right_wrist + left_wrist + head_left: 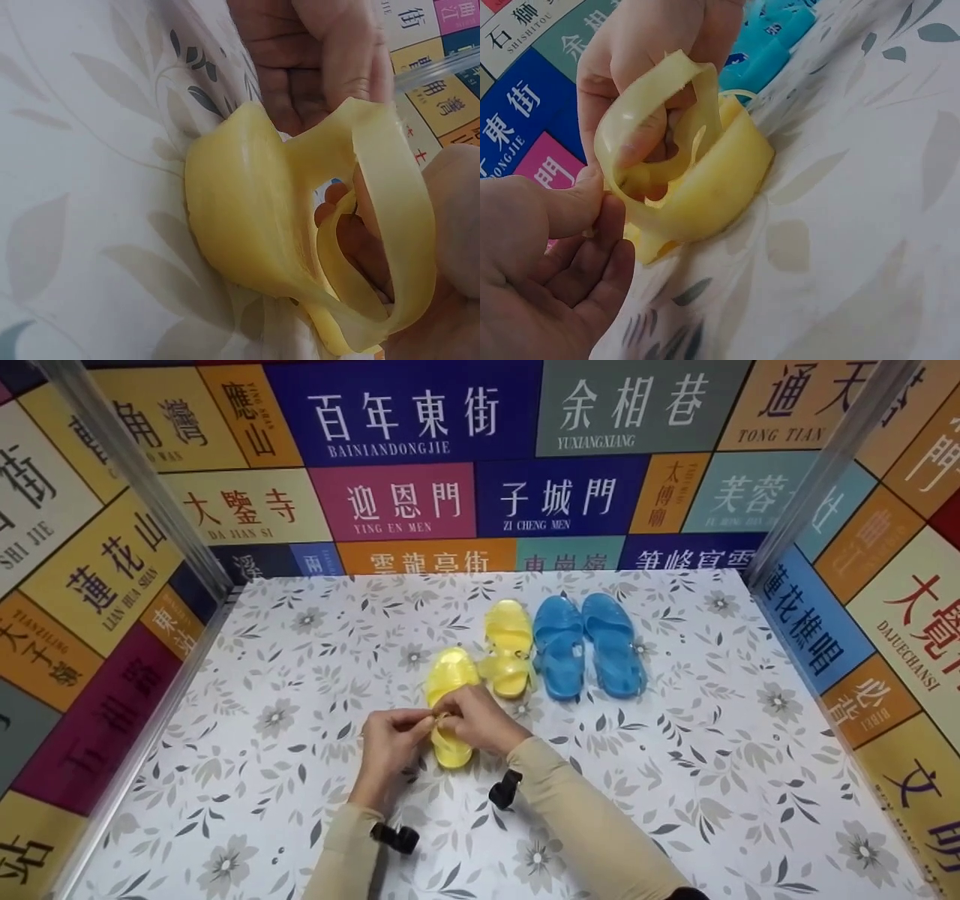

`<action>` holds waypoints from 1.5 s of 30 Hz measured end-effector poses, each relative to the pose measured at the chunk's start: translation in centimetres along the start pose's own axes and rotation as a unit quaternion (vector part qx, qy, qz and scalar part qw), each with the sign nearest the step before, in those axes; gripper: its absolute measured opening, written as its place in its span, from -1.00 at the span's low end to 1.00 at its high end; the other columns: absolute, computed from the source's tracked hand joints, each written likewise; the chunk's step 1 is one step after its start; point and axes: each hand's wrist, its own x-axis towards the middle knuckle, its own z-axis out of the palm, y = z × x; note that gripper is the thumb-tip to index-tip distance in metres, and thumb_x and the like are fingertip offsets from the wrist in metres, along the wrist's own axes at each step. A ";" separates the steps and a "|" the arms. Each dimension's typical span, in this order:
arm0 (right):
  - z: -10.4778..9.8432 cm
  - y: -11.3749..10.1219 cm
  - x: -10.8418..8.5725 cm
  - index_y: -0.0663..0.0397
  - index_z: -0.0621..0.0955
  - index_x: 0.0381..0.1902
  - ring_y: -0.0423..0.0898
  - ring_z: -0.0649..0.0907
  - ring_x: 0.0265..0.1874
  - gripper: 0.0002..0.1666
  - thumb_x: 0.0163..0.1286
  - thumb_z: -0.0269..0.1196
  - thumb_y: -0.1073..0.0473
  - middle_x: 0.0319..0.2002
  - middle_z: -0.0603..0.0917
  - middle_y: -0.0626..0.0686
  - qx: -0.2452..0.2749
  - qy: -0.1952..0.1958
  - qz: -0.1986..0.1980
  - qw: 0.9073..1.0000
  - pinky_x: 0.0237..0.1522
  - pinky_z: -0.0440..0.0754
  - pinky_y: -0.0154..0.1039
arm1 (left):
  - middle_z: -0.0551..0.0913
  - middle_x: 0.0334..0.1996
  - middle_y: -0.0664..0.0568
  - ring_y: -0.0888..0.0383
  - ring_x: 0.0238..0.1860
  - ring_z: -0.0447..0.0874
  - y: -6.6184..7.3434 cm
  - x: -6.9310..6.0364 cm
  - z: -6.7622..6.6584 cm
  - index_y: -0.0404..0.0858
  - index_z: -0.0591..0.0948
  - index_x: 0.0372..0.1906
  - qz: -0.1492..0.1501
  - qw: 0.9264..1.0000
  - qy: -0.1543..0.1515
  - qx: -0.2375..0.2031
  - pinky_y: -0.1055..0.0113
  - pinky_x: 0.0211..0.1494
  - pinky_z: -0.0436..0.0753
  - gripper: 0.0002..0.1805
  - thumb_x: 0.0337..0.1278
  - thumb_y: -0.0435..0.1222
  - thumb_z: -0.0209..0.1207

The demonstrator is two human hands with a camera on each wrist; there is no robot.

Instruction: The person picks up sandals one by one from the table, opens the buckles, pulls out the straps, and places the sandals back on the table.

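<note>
A yellow jelly sandal point(454, 666) lies on the patterned tabletop, toe pointing away, with both hands at its straps. My left hand point(392, 739) pinches the strap's left side between thumb and fingertips, which the left wrist view shows closely. From the right, my right hand point(482, 721) holds the same strap with curled fingers, and its thumb reaches into the strap opening in the left wrist view. The exact spot where the fingertips meet is partly hidden. The sandal's heel end point(232, 202) faces the right wrist camera. A second yellow sandal point(508, 622) lies just beyond, to the right.
Two blue sandals, a left one point(559, 619) and a right one point(609, 615), lie side by side right of the second yellow sandal. The white table point(225, 780) has a grey leaf print. Panels with colourful lettering point(405, 412) stand behind and at both sides.
</note>
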 end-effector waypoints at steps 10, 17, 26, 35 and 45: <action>-0.1 0.1 0.0 0.11 0.82 -0.11 -0.17 0.72 -0.26 -0.81 0.35 0.38 0.34 -0.21 0.83 -0.01 -0.004 0.000 -0.013 1.000 -0.13 0.69 -0.28 | 0.85 -0.32 -0.09 0.16 -0.33 0.79 0.5 0.1 -0.5 -0.27 0.87 -0.23 -0.038 0.999 -0.028 0.016 0.45 -0.29 0.69 -0.92 0.19 -0.36 0.49; 0.1 0.0 0.0 0.12 0.81 -0.10 -0.16 0.70 -0.28 -0.77 0.34 0.35 0.40 -0.19 0.82 0.01 0.002 -0.010 -0.004 1.000 -0.15 0.69 -0.28 | 0.84 -0.34 -0.12 0.13 -0.33 0.79 0.1 0.1 -0.2 -0.33 0.86 -0.28 -0.028 0.999 -0.014 0.028 0.45 -0.26 0.69 -0.94 0.15 -0.40 0.49; 0.1 -0.3 0.0 0.15 0.81 -0.10 -0.12 0.72 -0.25 -0.77 0.32 0.35 0.40 -0.19 0.83 0.03 -0.011 -0.005 -0.020 1.000 -0.13 0.70 -0.27 | 0.84 -0.36 -0.13 0.19 -0.35 0.77 0.2 0.2 0.0 -0.37 0.84 -0.30 -0.054 0.999 -0.008 -0.002 0.46 -0.26 0.69 -0.92 0.08 -0.48 0.51; 0.2 0.0 -0.1 0.13 0.80 -0.08 -0.12 0.74 -0.19 -0.78 0.34 0.37 0.36 -0.16 0.83 0.02 0.008 -0.001 0.002 1.000 -0.06 0.71 -0.27 | 0.84 -0.32 -0.18 0.15 -0.34 0.79 -0.2 -0.1 -0.9 -0.36 0.85 -0.25 -0.057 0.997 -0.029 -0.038 0.46 -0.29 0.70 -0.91 0.13 -0.50 0.47; 0.1 -0.1 -0.1 0.14 0.81 -0.10 -0.13 0.71 -0.23 -0.79 0.33 0.36 0.37 -0.18 0.83 0.02 0.000 -0.004 -0.003 1.000 -0.11 0.69 -0.25 | 0.84 -0.30 -0.15 0.19 -0.35 0.76 0.1 -0.1 -0.7 -0.35 0.85 -0.24 -0.084 0.996 -0.027 -0.030 0.46 -0.30 0.68 -0.91 0.16 -0.43 0.48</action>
